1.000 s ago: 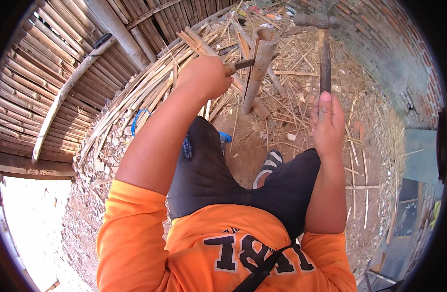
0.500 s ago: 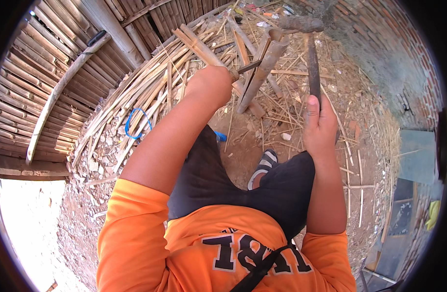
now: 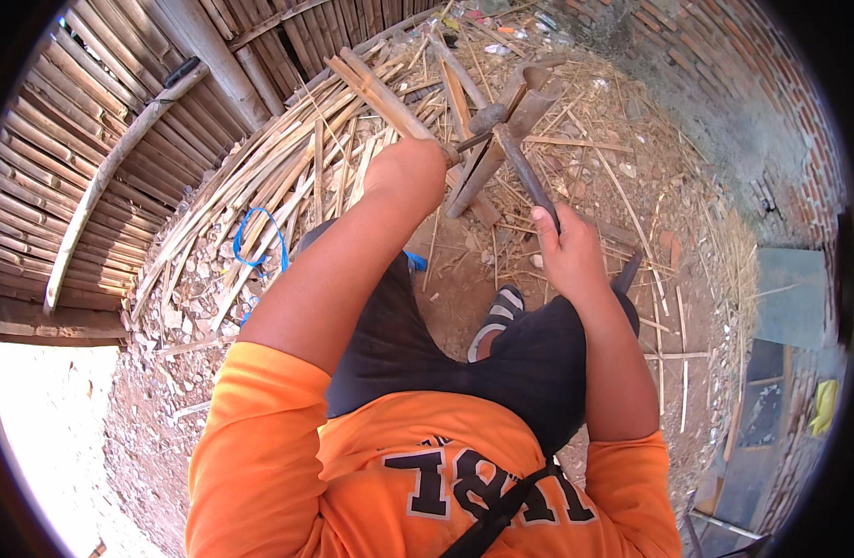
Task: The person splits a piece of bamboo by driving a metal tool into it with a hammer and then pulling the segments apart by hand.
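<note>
My left hand (image 3: 406, 175) is closed round the handle of a knife (image 3: 474, 140), its dark blade set in a lengthwise split of a bamboo pole (image 3: 479, 177). Tilted away from me, the pole gapes wide at its far end. My right hand (image 3: 572, 249) grips the long handle of a hammer (image 3: 525, 170). The hammer's thick head lies over the blade beside the split; whether the two touch, I cannot tell. Part of the blade is hidden by the head and the bamboo.
Bamboo strips (image 3: 250, 186) are heaped at the left, with a blue strap (image 3: 260, 240) near them. Behind the pole lies another split bamboo piece (image 3: 380, 91). A brick wall (image 3: 715, 65) rises at the right, a bamboo slat wall (image 3: 64, 186) at the left. My sandalled foot (image 3: 503, 314) stands below the pole.
The hammer has swung down and left, from beyond the pole's top to the blade. My right hand moved left and nearer. The bamboo's split has opened wider, and its far end leans further right.
</note>
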`<state>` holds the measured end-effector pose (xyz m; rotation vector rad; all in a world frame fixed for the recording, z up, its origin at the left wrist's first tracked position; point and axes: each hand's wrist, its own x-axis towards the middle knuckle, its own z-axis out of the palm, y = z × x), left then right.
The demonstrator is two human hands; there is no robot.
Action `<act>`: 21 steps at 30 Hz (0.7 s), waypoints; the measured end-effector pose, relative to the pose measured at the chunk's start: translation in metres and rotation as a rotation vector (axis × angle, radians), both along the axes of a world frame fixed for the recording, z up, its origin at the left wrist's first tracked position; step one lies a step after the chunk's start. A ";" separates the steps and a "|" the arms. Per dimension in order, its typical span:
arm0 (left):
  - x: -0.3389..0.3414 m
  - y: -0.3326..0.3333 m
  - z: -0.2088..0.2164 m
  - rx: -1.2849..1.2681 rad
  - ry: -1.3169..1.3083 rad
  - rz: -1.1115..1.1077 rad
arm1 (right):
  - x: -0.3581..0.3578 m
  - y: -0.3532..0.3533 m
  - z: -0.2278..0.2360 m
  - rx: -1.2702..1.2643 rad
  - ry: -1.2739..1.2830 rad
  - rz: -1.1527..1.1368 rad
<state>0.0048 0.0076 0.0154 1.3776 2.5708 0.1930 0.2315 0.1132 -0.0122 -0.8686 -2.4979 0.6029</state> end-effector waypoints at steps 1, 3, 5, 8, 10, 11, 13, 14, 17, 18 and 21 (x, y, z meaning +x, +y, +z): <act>-0.001 0.000 -0.001 0.006 0.011 0.004 | -0.004 0.000 0.017 0.000 0.064 -0.010; 0.000 -0.005 -0.004 0.001 0.009 0.010 | -0.005 -0.007 0.046 -0.023 0.168 -0.038; 0.000 -0.008 -0.001 0.001 0.000 0.016 | -0.003 -0.008 0.049 -0.116 0.357 -0.045; -0.003 -0.010 0.000 0.028 0.000 0.010 | -0.003 -0.012 0.034 -0.142 0.418 -0.090; 0.004 0.000 0.003 -0.004 -0.035 0.014 | 0.007 -0.001 -0.011 -0.050 0.132 -0.072; 0.006 0.002 0.003 -0.024 -0.048 0.022 | 0.011 0.004 -0.024 -0.012 -0.007 -0.057; 0.003 -0.004 -0.003 0.014 -0.028 0.026 | 0.008 0.004 0.001 -0.092 0.069 -0.052; 0.001 -0.007 -0.006 0.034 -0.020 0.032 | 0.005 0.004 0.018 -0.140 0.110 -0.074; 0.003 -0.006 -0.016 0.062 -0.016 0.036 | 0.011 0.007 0.022 -0.283 0.358 -0.052; 0.006 -0.004 -0.015 0.075 -0.041 0.031 | 0.014 0.007 0.021 -0.342 0.442 -0.036; 0.019 -0.005 -0.013 0.115 -0.125 0.037 | 0.017 0.000 0.012 -0.417 0.623 -0.030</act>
